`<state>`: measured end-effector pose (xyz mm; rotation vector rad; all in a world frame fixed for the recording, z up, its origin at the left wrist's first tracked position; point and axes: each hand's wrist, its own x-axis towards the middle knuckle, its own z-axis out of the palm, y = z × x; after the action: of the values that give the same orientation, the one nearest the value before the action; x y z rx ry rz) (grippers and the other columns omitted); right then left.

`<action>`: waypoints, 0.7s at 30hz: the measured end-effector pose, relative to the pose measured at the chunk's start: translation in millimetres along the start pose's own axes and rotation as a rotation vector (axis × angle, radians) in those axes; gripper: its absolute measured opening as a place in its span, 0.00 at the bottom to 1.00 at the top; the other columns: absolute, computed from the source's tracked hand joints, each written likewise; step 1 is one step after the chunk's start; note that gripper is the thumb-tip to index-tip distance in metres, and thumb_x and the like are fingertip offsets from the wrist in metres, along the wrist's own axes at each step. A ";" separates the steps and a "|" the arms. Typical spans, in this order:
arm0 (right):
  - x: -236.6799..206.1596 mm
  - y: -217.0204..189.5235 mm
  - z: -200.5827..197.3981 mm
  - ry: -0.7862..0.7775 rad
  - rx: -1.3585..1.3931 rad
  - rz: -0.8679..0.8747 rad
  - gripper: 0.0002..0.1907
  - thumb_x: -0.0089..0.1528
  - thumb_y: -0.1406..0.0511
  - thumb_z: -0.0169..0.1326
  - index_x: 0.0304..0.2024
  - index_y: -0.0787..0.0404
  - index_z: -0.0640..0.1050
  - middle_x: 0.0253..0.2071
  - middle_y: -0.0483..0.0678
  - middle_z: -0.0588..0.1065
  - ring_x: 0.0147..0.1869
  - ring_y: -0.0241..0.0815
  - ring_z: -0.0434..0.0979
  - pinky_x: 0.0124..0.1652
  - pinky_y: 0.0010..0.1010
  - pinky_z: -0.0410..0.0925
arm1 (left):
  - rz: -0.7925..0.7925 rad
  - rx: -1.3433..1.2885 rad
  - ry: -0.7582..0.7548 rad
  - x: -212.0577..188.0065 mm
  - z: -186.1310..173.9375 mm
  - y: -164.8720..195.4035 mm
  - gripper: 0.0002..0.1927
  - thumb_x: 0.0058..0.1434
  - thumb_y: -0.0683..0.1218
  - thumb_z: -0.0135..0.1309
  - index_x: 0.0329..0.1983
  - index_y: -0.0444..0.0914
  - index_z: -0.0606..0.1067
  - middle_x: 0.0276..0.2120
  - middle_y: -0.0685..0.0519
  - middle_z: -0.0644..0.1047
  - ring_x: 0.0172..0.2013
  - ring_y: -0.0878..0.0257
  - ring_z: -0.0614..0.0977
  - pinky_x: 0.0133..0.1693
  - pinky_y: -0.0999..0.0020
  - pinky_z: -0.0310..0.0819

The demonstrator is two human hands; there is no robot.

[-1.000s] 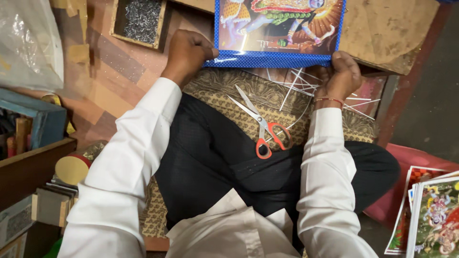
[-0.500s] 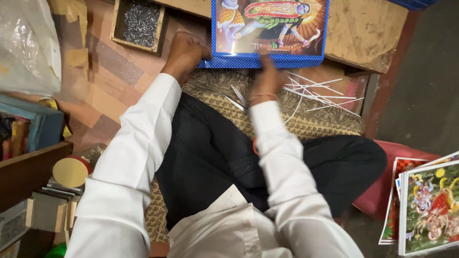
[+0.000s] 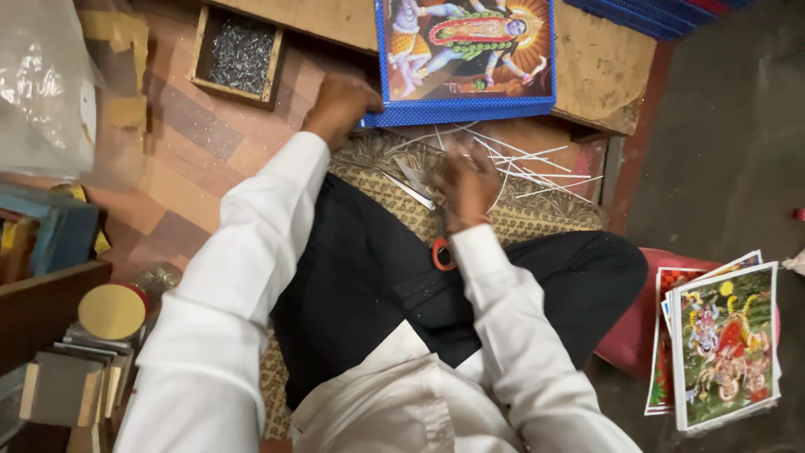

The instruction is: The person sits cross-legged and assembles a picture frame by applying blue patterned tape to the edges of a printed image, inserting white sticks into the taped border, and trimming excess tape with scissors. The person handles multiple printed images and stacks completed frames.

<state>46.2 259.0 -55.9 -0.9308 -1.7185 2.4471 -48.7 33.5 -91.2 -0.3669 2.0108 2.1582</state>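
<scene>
Our left hand (image 3: 340,107) grips the lower left corner of the blue-framed picture (image 3: 466,57), fingers curled onto its edge, holding it flat at the top centre of the frame on a brown board (image 3: 604,71). Our right hand (image 3: 466,183) lies palm down just below the frame's bottom edge, over the blades of the scissors (image 3: 423,210); whether it has closed on them we cannot tell, as the hand is blurred. The scissors' red handle shows by our wrist, on our lap. Thin white sticks (image 3: 524,159) lie scattered right of that hand on the patterned mat (image 3: 537,214).

At upper left, a small wooden box (image 3: 240,54) holds a heap of small metal nails. At lower right, a stack of colour prints (image 3: 723,344) rests on a red stool (image 3: 629,335). Both white-sleeved arms reach forward.
</scene>
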 end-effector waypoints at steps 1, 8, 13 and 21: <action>-6.3 -11.8 -20.4 -0.025 -0.178 -0.067 0.22 0.60 0.68 0.64 0.54 0.71 0.75 0.35 0.51 0.77 0.34 0.43 0.78 0.30 0.32 0.74 | 0.007 -0.013 -0.004 -0.3 6.5 -0.2 0.03 0.48 0.34 0.62 0.27 0.30 0.82 0.26 0.48 0.83 0.27 0.59 0.81 0.31 0.63 0.74; -70.7 -29.9 -76.8 -0.411 -1.600 -0.525 0.24 0.55 0.62 0.66 0.53 0.57 0.78 0.39 0.59 0.81 0.41 0.61 0.81 0.40 0.48 0.73 | -0.167 -0.127 0.001 -12.1 44.3 11.8 0.04 0.52 0.38 0.61 0.26 0.32 0.78 0.21 0.47 0.77 0.21 0.54 0.78 0.18 0.56 0.68; -79.5 -25.6 -75.8 -0.473 -1.598 -0.344 0.36 0.48 0.64 0.67 0.59 0.58 0.71 0.38 0.58 0.79 0.41 0.63 0.80 0.40 0.49 0.71 | -0.234 -0.089 0.011 -20.4 41.8 22.6 0.05 0.51 0.41 0.62 0.28 0.34 0.79 0.23 0.47 0.78 0.20 0.56 0.78 0.18 0.60 0.71; -85.7 -11.7 -78.6 -0.591 -0.373 0.395 0.32 0.66 0.45 0.55 0.51 0.69 0.70 0.30 0.49 0.76 0.26 0.39 0.74 0.21 0.25 0.60 | -0.311 -0.017 0.049 -22.6 38.5 31.3 0.08 0.50 0.44 0.63 0.27 0.35 0.78 0.26 0.49 0.79 0.22 0.57 0.80 0.18 0.60 0.72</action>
<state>149.9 302.2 -23.8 -0.6443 -2.4511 2.9281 -38.6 70.4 -52.4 -0.6906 1.8175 1.9922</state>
